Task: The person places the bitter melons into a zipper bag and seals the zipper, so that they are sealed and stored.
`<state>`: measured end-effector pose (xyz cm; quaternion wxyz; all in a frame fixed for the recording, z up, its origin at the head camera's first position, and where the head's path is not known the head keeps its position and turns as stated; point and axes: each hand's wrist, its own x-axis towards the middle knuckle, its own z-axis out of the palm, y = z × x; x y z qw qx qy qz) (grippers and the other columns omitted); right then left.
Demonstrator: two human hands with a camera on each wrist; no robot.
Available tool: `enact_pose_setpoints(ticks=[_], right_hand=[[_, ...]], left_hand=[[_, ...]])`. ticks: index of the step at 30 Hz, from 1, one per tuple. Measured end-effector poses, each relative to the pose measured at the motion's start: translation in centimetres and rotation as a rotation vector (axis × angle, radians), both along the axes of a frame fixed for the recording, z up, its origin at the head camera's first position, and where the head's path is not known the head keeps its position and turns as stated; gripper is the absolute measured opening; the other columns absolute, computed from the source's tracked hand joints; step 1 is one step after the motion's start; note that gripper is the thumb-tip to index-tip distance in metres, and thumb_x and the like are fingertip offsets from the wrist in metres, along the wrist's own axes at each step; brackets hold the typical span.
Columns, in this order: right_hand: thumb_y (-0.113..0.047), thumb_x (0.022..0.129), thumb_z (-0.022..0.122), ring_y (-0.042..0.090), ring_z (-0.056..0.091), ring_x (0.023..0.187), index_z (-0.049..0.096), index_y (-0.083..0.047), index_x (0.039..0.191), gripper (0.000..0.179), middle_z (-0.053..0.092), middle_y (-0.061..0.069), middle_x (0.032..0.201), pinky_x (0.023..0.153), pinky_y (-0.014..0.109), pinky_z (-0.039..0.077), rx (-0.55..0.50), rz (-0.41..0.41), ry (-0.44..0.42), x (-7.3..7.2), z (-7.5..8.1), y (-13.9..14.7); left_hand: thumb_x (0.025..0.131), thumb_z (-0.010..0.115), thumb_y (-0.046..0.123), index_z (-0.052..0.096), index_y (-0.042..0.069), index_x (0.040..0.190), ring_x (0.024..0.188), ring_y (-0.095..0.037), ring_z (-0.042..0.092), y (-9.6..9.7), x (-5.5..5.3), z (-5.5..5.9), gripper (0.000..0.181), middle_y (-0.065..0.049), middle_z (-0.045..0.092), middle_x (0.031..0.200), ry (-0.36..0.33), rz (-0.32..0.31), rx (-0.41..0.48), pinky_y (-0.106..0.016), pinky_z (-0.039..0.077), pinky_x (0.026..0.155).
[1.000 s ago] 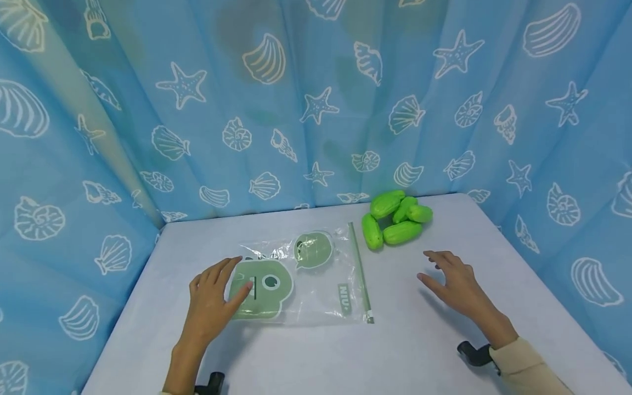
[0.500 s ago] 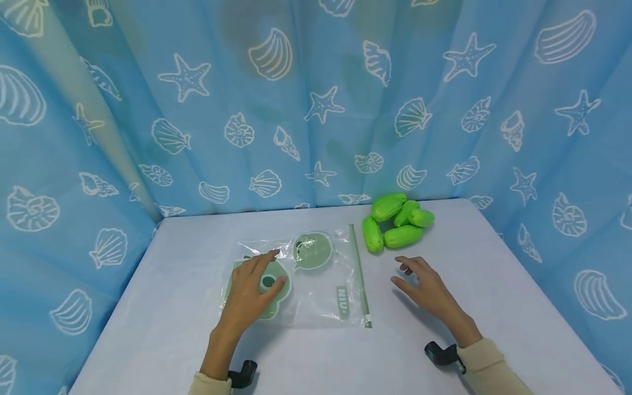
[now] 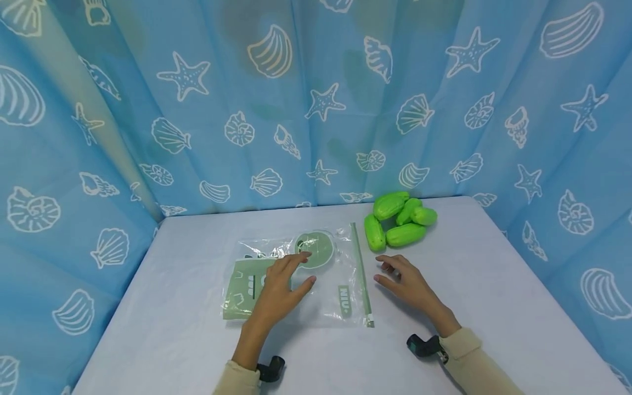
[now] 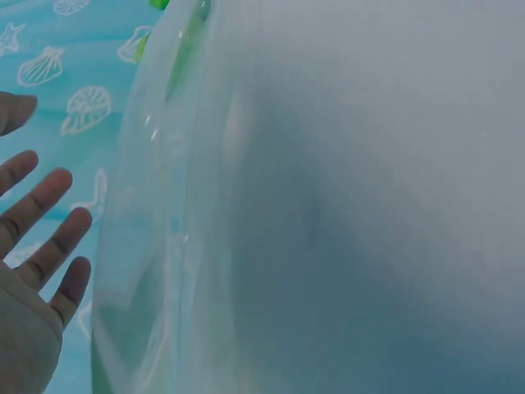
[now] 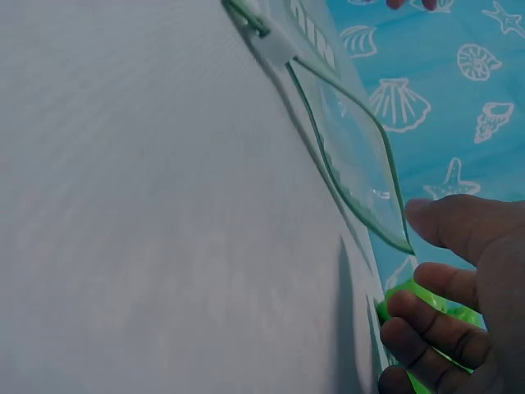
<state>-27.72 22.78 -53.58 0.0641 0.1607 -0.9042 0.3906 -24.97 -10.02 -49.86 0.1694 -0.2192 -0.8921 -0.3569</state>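
Note:
A clear zip bag (image 3: pixel 321 307) with green printed shapes lies flat on the white table, its green zip edge (image 3: pixel 362 280) to the right. Over the bag's middle hovers my left hand (image 3: pixel 281 288), fingers spread and holding nothing; the left wrist view shows those fingers apart beside the clear plastic (image 4: pixel 139 312). Just right of the zip edge is my right hand (image 3: pixel 405 282), its fingers loosely bent and grasping nothing. In the right wrist view the two zip edges bow apart from the white slider (image 5: pixel 279 45), with my right thumb (image 5: pixel 447 222) right at the far corner.
Several bright green, cucumber-like vegetables (image 3: pixel 405 235) are grouped at the table's back right, beyond my right hand. A blue curtain (image 3: pixel 321 137) with white shell and starfish prints encloses the table (image 3: pixel 187 247). Black cameras (image 3: pixel 270 370) sit at both wrists.
My left hand has moved right, from the bag's left print to its middle. My right hand has come left toward the zip edge. Bag and vegetables have stayed in place.

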Motion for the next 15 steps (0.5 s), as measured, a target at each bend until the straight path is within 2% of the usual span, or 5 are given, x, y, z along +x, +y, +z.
enact_pose_setpoints(ticks=[9,15], right_hand=[[-0.027,0.092,0.074,0.025,0.057,0.105,0.063,-0.007,0.131,0.045,0.062,0.006,0.11,0.091,0.046,0.047,-0.018,0.015,0.025,-0.9,-1.1,-1.0],[-0.025,0.091,0.075,0.023,0.056,0.102,0.065,-0.009,0.129,0.043,0.062,0.005,0.109,0.088,0.045,0.045,-0.021,0.038,0.046,-1.5,-1.4,-1.6]], left_hand=[[0.094,0.07,0.034,0.057,0.018,0.139,0.12,-0.017,0.053,2.2,-0.7,-0.8,0.05,0.003,0.061,0.125,-0.019,-0.072,0.039,-0.047,0.041,0.098],[0.093,0.071,0.031,0.059,0.017,0.137,0.115,-0.018,0.058,2.9,-1.2,-1.2,0.047,0.002,0.061,0.128,-0.005,-0.097,0.09,-0.045,0.044,0.098]])
